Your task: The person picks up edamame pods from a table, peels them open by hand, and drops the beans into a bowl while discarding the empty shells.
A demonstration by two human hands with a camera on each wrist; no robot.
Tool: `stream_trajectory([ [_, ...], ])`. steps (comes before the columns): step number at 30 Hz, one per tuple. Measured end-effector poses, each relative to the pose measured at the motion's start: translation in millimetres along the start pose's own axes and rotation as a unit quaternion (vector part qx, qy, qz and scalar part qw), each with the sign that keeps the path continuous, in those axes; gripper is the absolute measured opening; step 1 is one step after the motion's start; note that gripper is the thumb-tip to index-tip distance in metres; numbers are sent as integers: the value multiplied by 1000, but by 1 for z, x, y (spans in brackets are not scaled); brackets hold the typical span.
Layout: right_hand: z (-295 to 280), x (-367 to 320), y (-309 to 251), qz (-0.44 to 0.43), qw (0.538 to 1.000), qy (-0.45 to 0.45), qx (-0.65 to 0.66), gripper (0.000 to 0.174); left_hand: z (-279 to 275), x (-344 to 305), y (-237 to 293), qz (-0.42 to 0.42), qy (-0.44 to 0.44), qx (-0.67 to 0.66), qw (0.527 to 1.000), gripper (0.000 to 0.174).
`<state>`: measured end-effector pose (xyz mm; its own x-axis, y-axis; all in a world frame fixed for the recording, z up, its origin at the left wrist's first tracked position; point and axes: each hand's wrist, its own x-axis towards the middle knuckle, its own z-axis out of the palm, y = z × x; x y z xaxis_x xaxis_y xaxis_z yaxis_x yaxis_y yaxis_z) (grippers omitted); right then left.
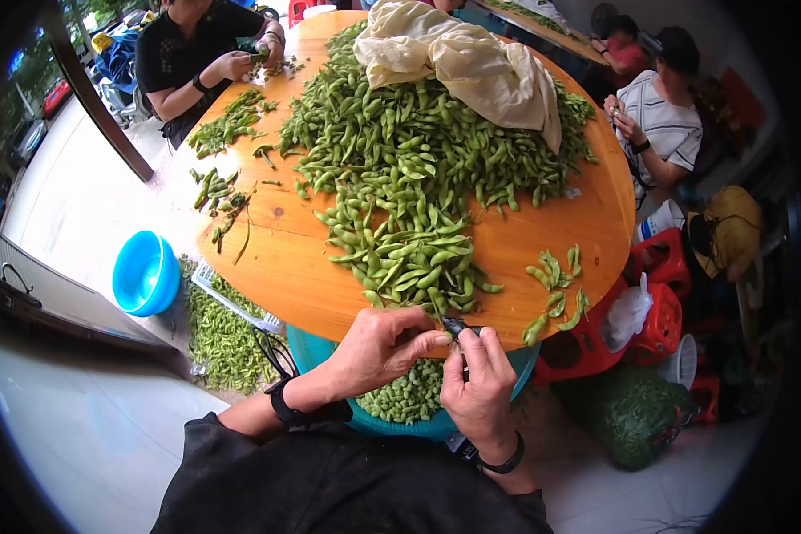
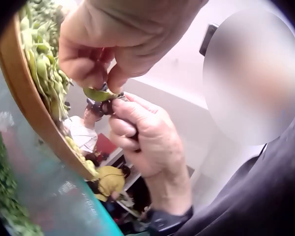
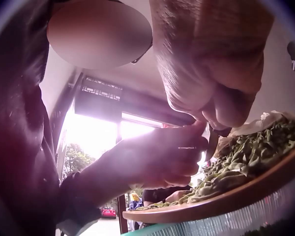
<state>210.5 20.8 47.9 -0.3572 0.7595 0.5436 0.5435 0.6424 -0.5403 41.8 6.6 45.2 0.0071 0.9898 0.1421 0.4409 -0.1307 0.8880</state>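
Note:
A big heap of green bean pods (image 1: 400,169) covers the round wooden table (image 1: 294,267). At its near edge my left hand (image 1: 429,338) pinches one green pod (image 2: 99,93) between thumb and fingers. My right hand (image 1: 468,345) is right against it, fingers curled round a small dark cutting tool (image 1: 458,327) whose tip meets the pod's end. In the left wrist view the tool (image 2: 99,106) sits just under the pod. In the right wrist view both hands meet above the table rim (image 3: 221,200); the tool is mostly hidden there.
A teal basin (image 1: 436,429) with pods stands under the table edge below my hands. A cream cloth (image 1: 463,58) lies on the heap. A blue bowl (image 1: 145,271) and a crate of pods (image 1: 227,329) sit on the floor left. Other people sit at the far side; red stools (image 1: 659,303) stand right.

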Motion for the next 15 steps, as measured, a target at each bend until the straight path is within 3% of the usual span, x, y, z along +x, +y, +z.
stream_trajectory([
  [2,0,1,1,-8,1000,-1,0,23,5,1,-2,-54,-63,-231,969,30],
  [7,0,0,-3,-11,999,-2,40,23,10,-2,-16,-85,-109,-265,954,35],
  [10,-7,2,8,17,993,-46,108,19,7,-3,-17,-116,-146,-328,926,33],
  [11,-7,0,14,130,961,-85,230,17,7,-3,-19,-108,-152,-317,930,32],
  [12,-7,-1,18,238,900,-121,346,15,7,-4,-20,-100,-159,-306,933,30],
  [13,-9,0,18,273,871,-126,389,16,3,-4,-19,-95,-183,-268,941,25],
  [14,-11,0,19,273,871,-126,389,16,2,-4,-21,-96,-183,-268,941,25],
  [15,-15,1,20,301,834,-133,442,16,2,-5,-23,-99,-196,-304,927,21],
])
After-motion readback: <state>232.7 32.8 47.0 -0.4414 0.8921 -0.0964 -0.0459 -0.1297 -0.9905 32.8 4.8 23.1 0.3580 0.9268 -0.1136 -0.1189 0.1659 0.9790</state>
